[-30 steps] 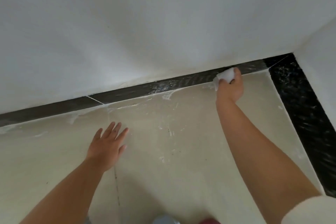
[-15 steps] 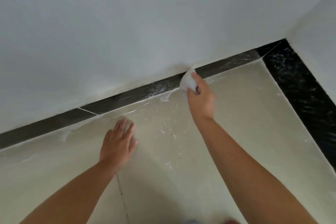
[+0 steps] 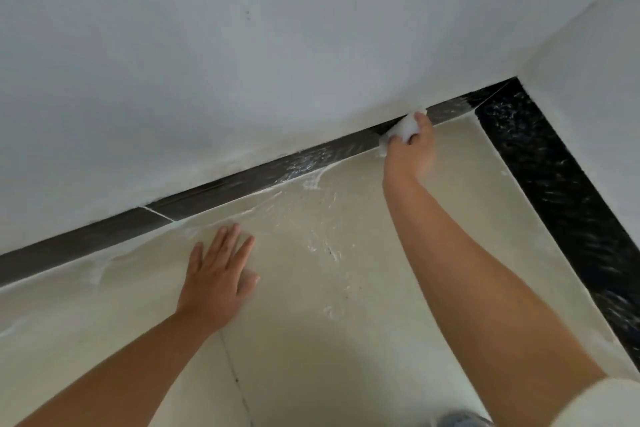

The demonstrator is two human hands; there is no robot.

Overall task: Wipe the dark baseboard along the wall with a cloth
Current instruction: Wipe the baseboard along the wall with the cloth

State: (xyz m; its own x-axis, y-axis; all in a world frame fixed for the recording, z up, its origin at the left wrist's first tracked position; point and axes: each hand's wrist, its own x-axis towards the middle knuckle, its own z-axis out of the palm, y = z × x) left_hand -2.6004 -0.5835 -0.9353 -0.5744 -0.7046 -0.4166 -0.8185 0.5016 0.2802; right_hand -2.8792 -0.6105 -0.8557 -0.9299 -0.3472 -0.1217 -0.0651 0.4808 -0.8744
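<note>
We kneel at the foot of a white wall (image 3: 242,62), midway through wiping the dark baseboard (image 3: 242,180) that runs along it from near left to far right. Our right hand (image 3: 410,152) grips a bunched white cloth (image 3: 405,126), fingers curled round it, and presses it against the baseboard close to the far right corner. Our left hand (image 3: 216,274) lies flat on the cream floor tile (image 3: 346,340), fingers spread and holding nothing, just beside the baseboard and well apart from the cloth.

The step in hand, as we judge it, is a stroke along the strip. White smears and streaks (image 3: 311,180) mark the baseboard and the tile between our two hands, so that stretch looks the dirtiest and likely wants another pass. The next move calls for keeping the cloth pressed flat on the narrow face while sliding it along, without riding up onto the wall or down onto the tile.

Room is tight to the right: a side wall (image 3: 588,114) closes the corner, with a black speckled border strip (image 3: 540,184) on the floor below it. To the left the baseboard runs open past a pale joint line (image 3: 157,213), and the floor near us leaves space to shift the bracing hand.
</note>
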